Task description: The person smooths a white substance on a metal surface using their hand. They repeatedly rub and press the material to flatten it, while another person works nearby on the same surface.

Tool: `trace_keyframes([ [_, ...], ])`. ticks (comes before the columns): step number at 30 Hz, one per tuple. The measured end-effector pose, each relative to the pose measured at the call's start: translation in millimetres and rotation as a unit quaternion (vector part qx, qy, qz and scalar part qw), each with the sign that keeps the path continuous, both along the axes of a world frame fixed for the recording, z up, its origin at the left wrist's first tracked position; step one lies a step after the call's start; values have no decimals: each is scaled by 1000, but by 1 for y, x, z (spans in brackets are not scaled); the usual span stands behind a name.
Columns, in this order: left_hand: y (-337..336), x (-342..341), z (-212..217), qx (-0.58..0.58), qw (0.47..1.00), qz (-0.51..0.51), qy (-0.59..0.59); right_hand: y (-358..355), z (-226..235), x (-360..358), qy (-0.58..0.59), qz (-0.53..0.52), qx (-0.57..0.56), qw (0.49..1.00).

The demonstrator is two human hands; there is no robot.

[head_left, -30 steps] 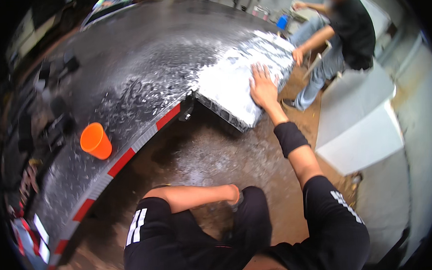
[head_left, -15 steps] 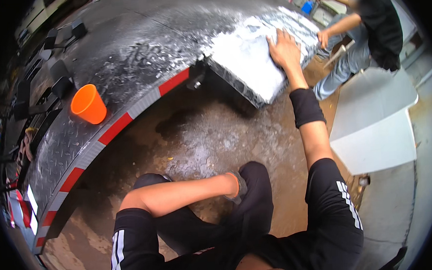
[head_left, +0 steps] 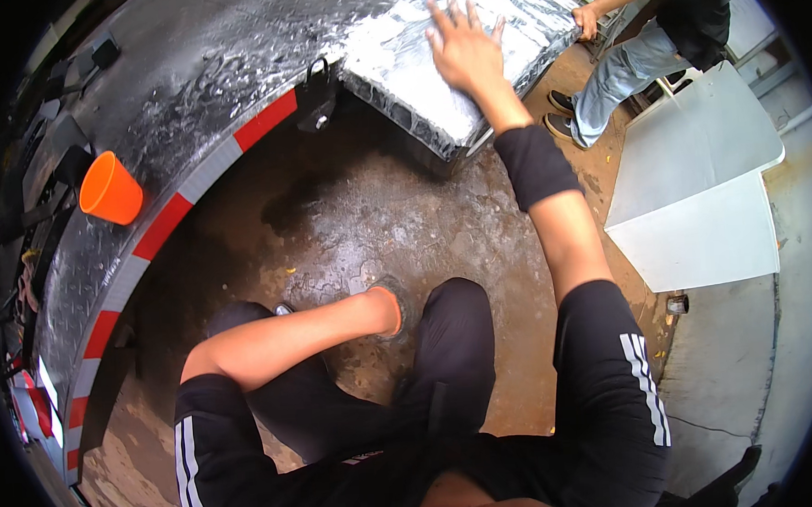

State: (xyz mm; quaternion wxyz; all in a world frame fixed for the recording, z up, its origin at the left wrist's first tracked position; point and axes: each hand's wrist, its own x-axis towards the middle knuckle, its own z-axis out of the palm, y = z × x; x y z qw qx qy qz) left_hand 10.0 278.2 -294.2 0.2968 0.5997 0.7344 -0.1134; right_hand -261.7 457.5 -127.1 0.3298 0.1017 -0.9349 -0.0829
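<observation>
My right hand (head_left: 462, 50) lies flat on the wet metal panel (head_left: 433, 78), fingers spread wide, palm down — it grips nothing, it only presses on the surface. The arm is fully extended; a black band (head_left: 534, 164) sits on the forearm. Half a second ago the hand lay nearer the panel's far right edge; it now sits closer to the panel's middle, so the stroke is travelling leftward across the foamy sheet. One second ago it was lower on the same panel. My judgement: the wiping pass covers the panel in bands, and the near-left portion is next in reach.

My left hand (head_left: 386, 310) rests on my left knee (head_left: 460, 315). The fingers curl over the knee, and how far they are closed I cannot tell — the hand is seen end-on. It has not left the knee across the three views and serves as a brace.

The panel rests at the edge of the large wet checker-plate deck (head_left: 186, 91), which carries a red-and-white strip (head_left: 179, 210) along its rim. An orange cup (head_left: 109, 190) stands on the deck, well apart from my right hand, to the left. The brown floor (head_left: 377, 227) below is wet.

A second person (head_left: 660, 20) stands at the panel's far end, a hand (head_left: 585, 22) on its edge. A white board (head_left: 696, 183) lies on the floor to the right.
</observation>
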Motion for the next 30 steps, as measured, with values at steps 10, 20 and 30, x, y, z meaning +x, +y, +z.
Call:
trace_keyframes([
  [10,31,30,56,14,999,-40,-24,-22,-48,85,-93,80,53,991],
  [20,41,29,41,14,997,-79,-1,-37,-33,8,-19,94,36,995],
  [30,-4,32,84,9,999,-36,-6,-55,-37,37,-72,123,96,985],
])
